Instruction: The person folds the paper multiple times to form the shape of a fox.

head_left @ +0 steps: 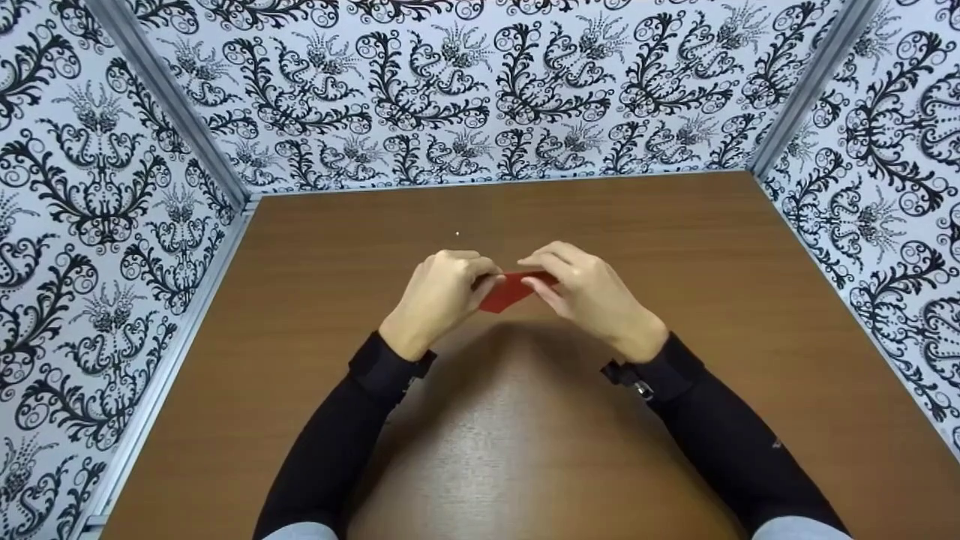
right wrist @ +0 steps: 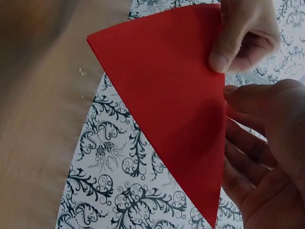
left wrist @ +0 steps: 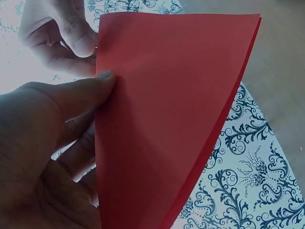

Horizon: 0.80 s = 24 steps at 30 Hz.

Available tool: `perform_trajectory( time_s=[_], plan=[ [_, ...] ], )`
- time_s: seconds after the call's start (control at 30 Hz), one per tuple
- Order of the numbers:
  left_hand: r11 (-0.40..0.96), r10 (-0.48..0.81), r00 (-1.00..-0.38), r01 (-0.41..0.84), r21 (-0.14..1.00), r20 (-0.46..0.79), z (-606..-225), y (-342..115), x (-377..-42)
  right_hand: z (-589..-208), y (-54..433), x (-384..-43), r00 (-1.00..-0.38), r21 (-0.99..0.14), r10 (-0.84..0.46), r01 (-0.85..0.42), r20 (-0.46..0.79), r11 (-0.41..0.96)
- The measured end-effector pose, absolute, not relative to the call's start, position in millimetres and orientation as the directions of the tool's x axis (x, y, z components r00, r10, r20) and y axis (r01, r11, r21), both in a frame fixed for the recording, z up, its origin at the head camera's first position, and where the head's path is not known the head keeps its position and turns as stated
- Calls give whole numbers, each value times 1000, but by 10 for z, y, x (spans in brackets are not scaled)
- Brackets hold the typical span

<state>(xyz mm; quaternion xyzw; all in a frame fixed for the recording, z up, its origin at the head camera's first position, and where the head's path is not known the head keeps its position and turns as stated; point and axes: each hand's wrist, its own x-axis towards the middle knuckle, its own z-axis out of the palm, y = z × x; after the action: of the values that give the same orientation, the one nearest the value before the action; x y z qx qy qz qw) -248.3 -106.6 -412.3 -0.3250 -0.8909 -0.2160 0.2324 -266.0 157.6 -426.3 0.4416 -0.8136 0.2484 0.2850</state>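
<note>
Red paper (head_left: 506,294) held above the table (head_left: 337,247)

Head view: we find the paper between the left hand (head_left: 444,296) and the right hand (head_left: 592,296), midway between the table's left and right edges, short of its far edge.

Left wrist view: layers show doubled along the slanted side; the left hand pinches the straight edge between thumb and fingers.

Right wrist view: the right hand's thumb tip meets that edge, fingers bent and apart; whether they pinch, we cannot tell. We judge creasing to be in hand; the next move calls for steady pressure, layers aligned.
</note>
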Motion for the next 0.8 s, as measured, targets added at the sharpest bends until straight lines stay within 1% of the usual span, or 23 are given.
perform_trajectory(
  time_s=[0.2, 0.33, 0.53, 0.67, 0.8],
  plan=[
    [682, 493, -664, 697, 224, 562, -4131, -1040, -2470, -4316, 1541, -2664, -470, -146, -581, -844, 664, 516],
    [672, 501, -663, 703, 233, 556, -4132, -1023, -2460, -4326, 1536, -2658, -469, -137, -581, -841, 665, 523],
    [658, 503, -652, 714, 238, 567, -4145, -1005, -2459, -4320, 1554, -2641, -467, -173, -577, -854, 671, 490],
    [636, 504, -621, 737, 229, 600, -4162, -988, -2466, -4311, 1571, -2639, -465, -190, -579, -861, 670, 471],
    [613, 509, -570, 766, 194, 645, -4178, -966, -2467, -4302, 1573, -2640, -464, -194, -580, -863, 669, 467]
  ],
)
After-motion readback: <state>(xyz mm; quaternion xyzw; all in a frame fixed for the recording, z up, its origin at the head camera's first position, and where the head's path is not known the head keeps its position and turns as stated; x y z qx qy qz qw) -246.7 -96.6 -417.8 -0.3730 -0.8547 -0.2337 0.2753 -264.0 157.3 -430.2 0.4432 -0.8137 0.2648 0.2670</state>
